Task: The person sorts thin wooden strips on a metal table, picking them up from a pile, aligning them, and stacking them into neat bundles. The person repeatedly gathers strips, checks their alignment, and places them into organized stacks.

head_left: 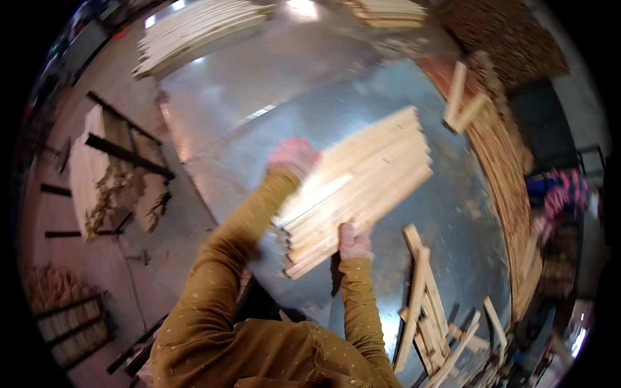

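Note:
A sheet of pale wooden strips [369,181], laid side by side with stepped ends, lies slantwise over the metal tabletop [343,103]. My right hand [356,243], in a pinkish glove, grips its near long edge, thumb on top and the other fingers mostly hidden beneath. At the sheet's far left corner is my left hand [295,157], also in a pinkish glove. Motion smears its fingers, so I cannot make out whether they hold the wood or only touch it.
Loose wooden sticks [420,304] lie jumbled at the near right. Brown planks [498,168] run along the right edge, with two short pieces [462,107] on them. Stacked boards [200,29] stand at the far left. A person [559,194] is at the far right.

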Available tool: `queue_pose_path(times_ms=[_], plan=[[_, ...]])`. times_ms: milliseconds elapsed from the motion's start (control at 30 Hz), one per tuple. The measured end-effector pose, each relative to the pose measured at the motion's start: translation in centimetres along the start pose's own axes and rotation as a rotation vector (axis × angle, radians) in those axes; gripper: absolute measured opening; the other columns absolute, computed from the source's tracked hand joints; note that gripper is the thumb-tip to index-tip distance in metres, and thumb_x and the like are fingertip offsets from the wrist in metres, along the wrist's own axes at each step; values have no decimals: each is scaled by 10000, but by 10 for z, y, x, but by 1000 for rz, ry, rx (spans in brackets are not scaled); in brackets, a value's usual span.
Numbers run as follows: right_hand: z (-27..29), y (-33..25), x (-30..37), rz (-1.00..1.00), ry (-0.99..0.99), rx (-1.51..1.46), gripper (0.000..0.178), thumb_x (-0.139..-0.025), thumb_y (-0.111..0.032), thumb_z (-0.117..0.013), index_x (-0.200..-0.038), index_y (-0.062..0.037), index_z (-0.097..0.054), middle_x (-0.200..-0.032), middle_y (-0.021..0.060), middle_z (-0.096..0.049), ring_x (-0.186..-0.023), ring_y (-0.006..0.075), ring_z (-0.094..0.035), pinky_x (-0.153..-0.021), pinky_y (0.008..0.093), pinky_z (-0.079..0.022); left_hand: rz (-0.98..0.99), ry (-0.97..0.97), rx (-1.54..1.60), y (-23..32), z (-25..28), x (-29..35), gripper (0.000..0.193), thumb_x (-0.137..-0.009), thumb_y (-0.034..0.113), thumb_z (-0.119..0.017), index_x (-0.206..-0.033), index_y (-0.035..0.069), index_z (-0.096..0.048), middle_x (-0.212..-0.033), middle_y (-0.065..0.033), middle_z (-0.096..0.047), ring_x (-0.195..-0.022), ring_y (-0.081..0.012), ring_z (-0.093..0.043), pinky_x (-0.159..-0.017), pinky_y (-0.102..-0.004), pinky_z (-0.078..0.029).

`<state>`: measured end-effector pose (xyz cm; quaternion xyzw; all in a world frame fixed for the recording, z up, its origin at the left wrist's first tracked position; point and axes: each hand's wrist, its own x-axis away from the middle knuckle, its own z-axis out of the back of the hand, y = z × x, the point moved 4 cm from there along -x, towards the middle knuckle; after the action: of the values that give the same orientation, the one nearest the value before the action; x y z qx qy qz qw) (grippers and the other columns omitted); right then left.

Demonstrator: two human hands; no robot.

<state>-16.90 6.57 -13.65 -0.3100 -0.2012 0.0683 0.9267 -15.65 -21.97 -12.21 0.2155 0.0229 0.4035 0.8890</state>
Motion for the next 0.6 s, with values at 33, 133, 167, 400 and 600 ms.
queue_pose_path(times_ms=[33,133,167,400,600], plan=[[-15,-18,4,15,-38,-210,890,-863,-513,-637,-1512,-29,-264,-1231,254,-631,-1153,394,-608,-991,419,-457,-38,-322,9,3,5,11,534,-920,488,-491,-1282,105,-576,-1326,-135,-567,-1213,-327,-549,-992,-448,-457],[-40,-57,3,9,-171,-247,918,-832,-447,-719,-1489,9,-270,-1227,246,-640,-1148,344,-623,-993,421,-467,-36,-181,-120,-33,27,25,577,-941,466,-458,-1343,51,-441,-1246,-151,-595,-1142,-304,-582,-939,-453,-471],[-50,-71,6,67,-153,-254,931,-833,-404,-732,-1504,12,-238,-1263,242,-615,-1160,338,-604,-1005,399,-451,4,-191,-110,-48,38,20,562,-946,463,-452,-1329,53,-450,-1237,-146,-599,-1134,-304,-586,-930,-450,-475],[-166,-230,8,59,-498,-68,1166,-822,-549,-653,-1522,52,60,-1270,265,-608,-1167,421,-585,-1041,387,-422,274,-118,-263,-199,140,-55,522,-969,453,-410,-1328,77,-465,-1233,-142,-601,-1148,-304,-580,-928,-460,-479],[-278,-379,-22,92,-589,-10,1182,-810,-564,-646,-1513,75,56,-1305,268,-584,-1211,399,-556,-1043,368,-409,246,127,-303,-336,200,-166,519,-974,465,-412,-1328,90,-469,-1234,-150,-601,-1167,-328,-563,-954,-464,-464]])
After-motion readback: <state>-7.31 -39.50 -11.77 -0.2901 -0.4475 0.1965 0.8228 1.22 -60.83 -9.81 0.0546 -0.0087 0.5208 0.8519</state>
